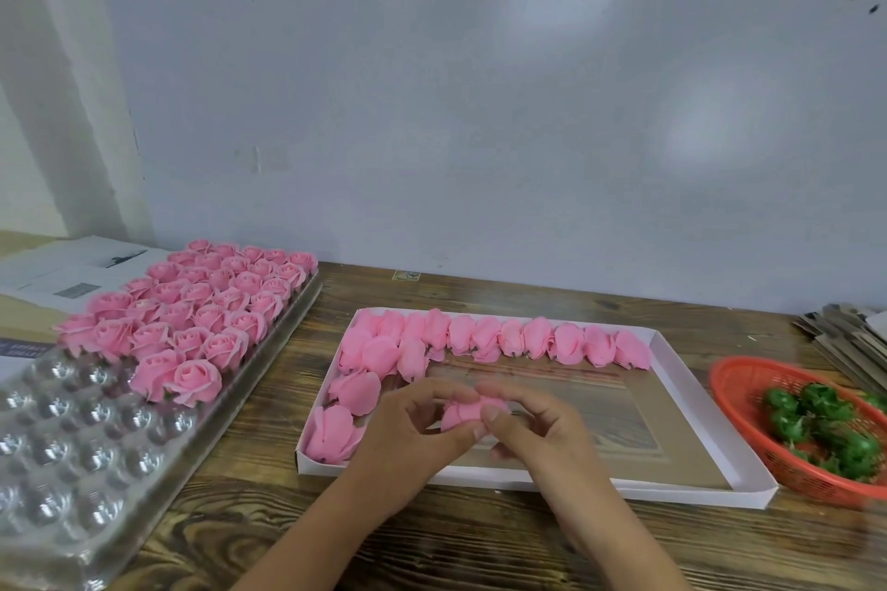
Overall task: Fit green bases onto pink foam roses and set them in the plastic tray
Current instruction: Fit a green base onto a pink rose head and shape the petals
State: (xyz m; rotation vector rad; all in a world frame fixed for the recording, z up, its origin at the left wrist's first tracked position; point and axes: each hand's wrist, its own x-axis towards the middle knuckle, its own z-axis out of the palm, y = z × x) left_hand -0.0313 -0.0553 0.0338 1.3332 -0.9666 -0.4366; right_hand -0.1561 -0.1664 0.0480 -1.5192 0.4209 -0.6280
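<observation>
While both hands meet over the white box (710, 403) on the wooden counter (230, 537), a soft pink rose (463, 413) sits pinched between the fingers of the left hand (413, 432) and the right hand (533, 427). Finished roses fill the far part of the clear plastic tray (62, 461) at left, and green bases (825, 427) lie in the orange basket (749, 403) at right. No writing can be read.

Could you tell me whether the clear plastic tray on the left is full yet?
Not full: the plastic tray shows bare cups nearest the camera; finished roses fill only its far part.
</observation>
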